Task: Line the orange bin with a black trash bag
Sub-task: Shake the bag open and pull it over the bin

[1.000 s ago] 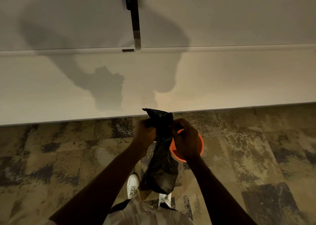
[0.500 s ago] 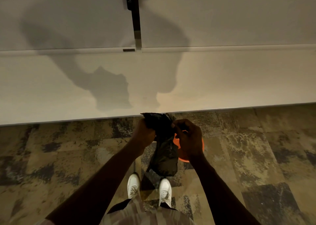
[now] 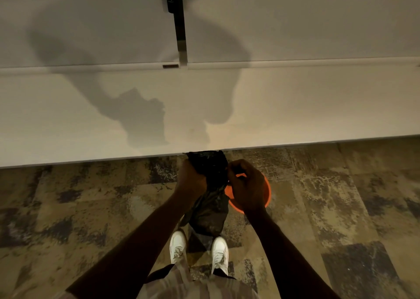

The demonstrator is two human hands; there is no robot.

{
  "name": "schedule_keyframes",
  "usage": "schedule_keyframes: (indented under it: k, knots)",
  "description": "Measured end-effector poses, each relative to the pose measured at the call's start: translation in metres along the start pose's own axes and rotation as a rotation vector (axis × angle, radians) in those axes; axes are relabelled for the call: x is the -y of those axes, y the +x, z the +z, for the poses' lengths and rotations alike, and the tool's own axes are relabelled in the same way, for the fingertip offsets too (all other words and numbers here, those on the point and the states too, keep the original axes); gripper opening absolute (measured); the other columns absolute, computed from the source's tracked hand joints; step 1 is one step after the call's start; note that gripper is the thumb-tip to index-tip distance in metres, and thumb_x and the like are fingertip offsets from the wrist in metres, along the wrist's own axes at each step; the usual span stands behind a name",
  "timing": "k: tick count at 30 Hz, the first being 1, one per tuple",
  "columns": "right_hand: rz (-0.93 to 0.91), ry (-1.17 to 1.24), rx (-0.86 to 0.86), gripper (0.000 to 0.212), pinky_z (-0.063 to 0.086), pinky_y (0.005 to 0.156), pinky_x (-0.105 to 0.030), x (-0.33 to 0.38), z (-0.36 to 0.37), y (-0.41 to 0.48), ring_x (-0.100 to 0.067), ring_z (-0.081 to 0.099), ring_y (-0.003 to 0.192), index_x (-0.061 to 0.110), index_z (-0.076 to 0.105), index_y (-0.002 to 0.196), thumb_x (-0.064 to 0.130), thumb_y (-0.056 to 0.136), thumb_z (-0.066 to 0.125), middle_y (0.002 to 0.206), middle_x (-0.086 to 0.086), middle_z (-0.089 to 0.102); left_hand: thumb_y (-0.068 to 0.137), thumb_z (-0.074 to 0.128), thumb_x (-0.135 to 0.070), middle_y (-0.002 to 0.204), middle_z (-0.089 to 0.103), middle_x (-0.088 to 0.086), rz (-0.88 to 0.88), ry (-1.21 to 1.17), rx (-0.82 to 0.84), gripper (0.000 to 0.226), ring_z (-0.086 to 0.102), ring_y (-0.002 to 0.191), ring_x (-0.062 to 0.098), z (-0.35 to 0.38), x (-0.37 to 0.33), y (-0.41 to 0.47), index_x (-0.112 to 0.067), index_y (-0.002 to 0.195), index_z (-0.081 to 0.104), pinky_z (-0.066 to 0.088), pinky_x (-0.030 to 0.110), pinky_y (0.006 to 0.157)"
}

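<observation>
A black trash bag [image 3: 210, 210] hangs crumpled between my hands, its top bunched near the desk edge and its lower end dangling above my shoes. My left hand [image 3: 192, 180] grips the bag's top on the left side. My right hand [image 3: 246, 185] pinches the top on the right side, fingers curled at the bag's edge. The orange bin [image 3: 267, 193] stands on the carpet right below my right hand, which hides most of it; only part of its round rim and inside shows. The bag hangs just left of the bin.
A long white desk [image 3: 295, 107] runs across the view in front of me, its front edge right above the bag. A dark post [image 3: 179, 19] rises at the desk's back. Patterned carpet [image 3: 91, 207] covers the floor. My white shoes [image 3: 177, 246] stand under the bag.
Both hands gathered the bag upward, so its hanging end rose from over the shoes to above them. The bunched top widened between my hands.
</observation>
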State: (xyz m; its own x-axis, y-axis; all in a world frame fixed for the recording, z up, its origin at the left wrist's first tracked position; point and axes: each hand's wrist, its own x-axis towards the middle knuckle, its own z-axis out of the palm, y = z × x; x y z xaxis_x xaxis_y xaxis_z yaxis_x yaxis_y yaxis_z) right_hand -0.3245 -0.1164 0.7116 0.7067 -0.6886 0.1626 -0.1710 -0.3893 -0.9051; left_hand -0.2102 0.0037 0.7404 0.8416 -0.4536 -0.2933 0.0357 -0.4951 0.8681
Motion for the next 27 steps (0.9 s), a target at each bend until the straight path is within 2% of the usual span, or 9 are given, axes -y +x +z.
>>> schedule_keyframes:
  k: [3, 8, 12, 15, 18, 20, 23, 24, 27]
  knots:
    - [-0.001, 0.032, -0.039, 0.023, 0.057, 0.069, -0.035, 0.001, 0.000, 0.000, -0.015, 0.072, 0.078, 0.005, 0.074, 0.087, 0.026, 0.090, 0.065, 0.081, -0.002, 0.074, 0.093, 0.064, 0.010, 0.092, 0.078, 0.025, 0.038, 0.099, 0.010, 0.010, 0.076, 0.091, 0.038, 0.001, -0.002, -0.002, 0.011, 0.095, 0.074, 0.062, 0.055, 0.077]
    - [0.179, 0.187, -0.066, 0.012, 0.059, 0.072, -0.061, -0.002, 0.003, 0.000, -0.032, 0.074, 0.078, 0.004, 0.077, 0.084, 0.013, 0.088, 0.070, 0.077, -0.008, 0.076, 0.085, 0.053, -0.002, 0.078, 0.069, 0.034, 0.044, 0.070, 0.010, 0.021, 0.066, 0.070, 0.042, 0.004, -0.003, -0.004, 0.014, 0.080, 0.066, 0.053, 0.051, 0.063]
    - [0.232, 0.224, -0.081, 0.014, 0.058, 0.072, -0.061, 0.000, 0.003, -0.001, -0.035, 0.074, 0.077, 0.005, 0.078, 0.083, 0.015, 0.088, 0.070, 0.076, -0.010, 0.077, 0.092, 0.060, 0.010, 0.081, 0.071, 0.032, 0.115, 0.185, 0.054, 0.013, 0.070, 0.078, 0.045, 0.002, -0.002, 0.000, 0.015, 0.084, 0.069, 0.059, 0.053, 0.070]
    - [0.250, 0.253, -0.118, 0.021, 0.059, 0.067, -0.052, 0.001, 0.004, -0.001, -0.033, 0.074, 0.075, 0.006, 0.079, 0.083, 0.025, 0.087, 0.070, 0.076, -0.009, 0.077, 0.094, 0.059, 0.009, 0.081, 0.070, 0.033, 0.134, 0.189, 0.059, 0.014, 0.071, 0.080, 0.049, 0.004, -0.004, -0.001, 0.014, 0.085, 0.069, 0.058, 0.054, 0.069]
    - [0.360, 0.382, -0.117, 0.011, 0.058, 0.061, -0.039, -0.006, 0.004, 0.001, -0.028, 0.077, 0.077, 0.015, 0.083, 0.092, 0.021, 0.091, 0.073, 0.083, -0.005, 0.081, 0.104, 0.054, 0.004, 0.114, 0.073, 0.028, -0.044, -0.091, 0.068, 0.025, 0.072, 0.107, 0.041, 0.004, -0.009, -0.004, 0.011, 0.124, 0.067, 0.062, 0.049, 0.089]
    - [0.418, 0.440, -0.091, 0.013, 0.061, 0.063, -0.033, -0.016, 0.001, 0.002, -0.026, 0.079, 0.084, 0.019, 0.083, 0.104, 0.022, 0.093, 0.076, 0.092, -0.003, 0.083, 0.112, 0.044, -0.005, 0.122, 0.073, 0.025, -0.112, -0.418, 0.127, 0.033, 0.073, 0.108, 0.034, 0.000, -0.016, -0.008, 0.013, 0.135, 0.060, 0.065, 0.040, 0.088]
    - [0.485, 0.342, -0.109, 0.028, 0.062, 0.081, -0.042, -0.036, -0.004, 0.001, -0.025, 0.077, 0.097, 0.018, 0.079, 0.118, 0.031, 0.092, 0.079, 0.102, 0.001, 0.082, 0.114, 0.040, -0.014, 0.111, 0.081, 0.012, -0.136, -0.697, 0.191, 0.041, 0.078, 0.100, 0.027, -0.011, -0.023, -0.009, -0.009, 0.111, 0.081, 0.066, 0.039, 0.080]
    - [0.537, 0.286, -0.118, 0.034, 0.058, 0.087, -0.044, -0.044, -0.005, 0.000, -0.027, 0.075, 0.102, 0.017, 0.077, 0.120, 0.035, 0.092, 0.080, 0.105, 0.000, 0.080, 0.112, 0.043, -0.012, 0.106, 0.082, 0.009, -0.170, -0.752, 0.196, 0.039, 0.077, 0.097, 0.026, -0.015, -0.025, -0.008, -0.014, 0.104, 0.081, 0.065, 0.040, 0.080]
    - [0.812, 0.335, -0.077, 0.049, 0.047, 0.086, -0.041, -0.064, -0.006, -0.009, -0.032, 0.066, 0.101, 0.003, 0.071, 0.117, 0.044, 0.090, 0.079, 0.113, -0.025, 0.072, 0.103, 0.058, -0.013, 0.099, 0.080, 0.009, -0.258, -0.912, 0.229, 0.022, 0.077, 0.092, 0.026, -0.025, -0.030, -0.006, -0.013, 0.099, 0.079, 0.064, 0.038, 0.082]
